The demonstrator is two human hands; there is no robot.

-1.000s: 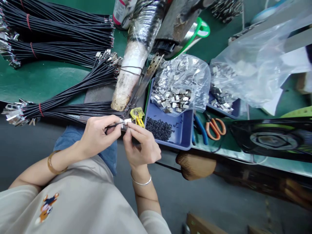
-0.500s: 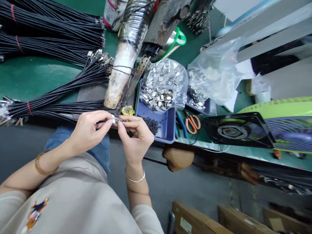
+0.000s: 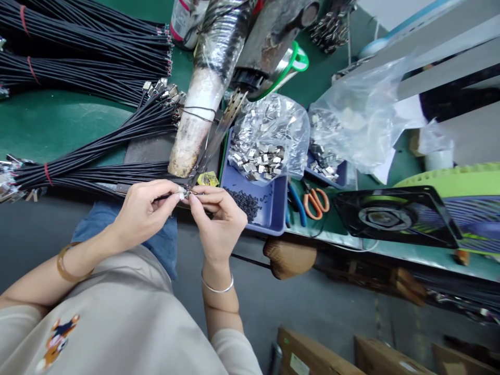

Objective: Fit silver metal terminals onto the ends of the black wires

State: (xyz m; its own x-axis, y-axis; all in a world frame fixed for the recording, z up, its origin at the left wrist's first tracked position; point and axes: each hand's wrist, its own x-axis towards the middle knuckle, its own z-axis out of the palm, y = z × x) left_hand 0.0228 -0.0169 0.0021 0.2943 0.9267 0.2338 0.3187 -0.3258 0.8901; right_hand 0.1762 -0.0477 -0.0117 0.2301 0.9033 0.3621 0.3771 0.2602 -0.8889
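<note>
Metal connector (image 3: 186, 194) at the end of a black cable (image 3: 162, 197) sits between the two hands, just off the near edge of the bench (image 3: 68, 112). The left hand (image 3: 142, 211) has its grip clamped on the cable close behind the connector; the right hand (image 3: 219, 219) has thumb and fingertips pinched on the connector itself. Whether this piece is fully fitted is too small to tell — the fingers cover most of it.

As for progress, the red-banded cable bundle (image 3: 91, 141) at the left shows silvery connectors at both ends, so those appear to be done. The upper cable bundles (image 3: 97, 73) show thin coloured wire ends at their right, with no metal on them there, and look to be left for later. Plenty of loose metal shells (image 3: 261, 162) lie in a clear plastic bag (image 3: 296, 122) in the blue tray (image 3: 278, 208), beside a heap of small black sleeves (image 3: 247, 204) — by that stock, much of the work seems to remain.
</note>
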